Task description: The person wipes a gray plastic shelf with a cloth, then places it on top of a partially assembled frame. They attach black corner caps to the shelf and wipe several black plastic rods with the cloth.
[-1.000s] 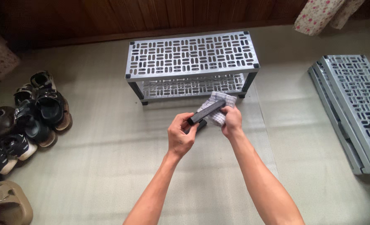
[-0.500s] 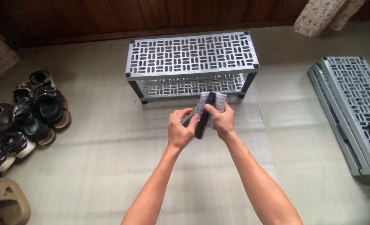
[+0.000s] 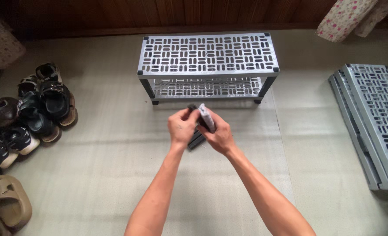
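Hands: left hand (image 3: 181, 128) and right hand (image 3: 218, 135) grip clenched on dark ribbed bundle (image 3: 201, 124) | slotted grey rack (image 3: 208, 54) beyond

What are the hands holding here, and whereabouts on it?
Both hands hold a small bundle of dark bars in a clear bag. The left hand grips its left side, the right hand its lower right end. The exact finger placement cannot be told.
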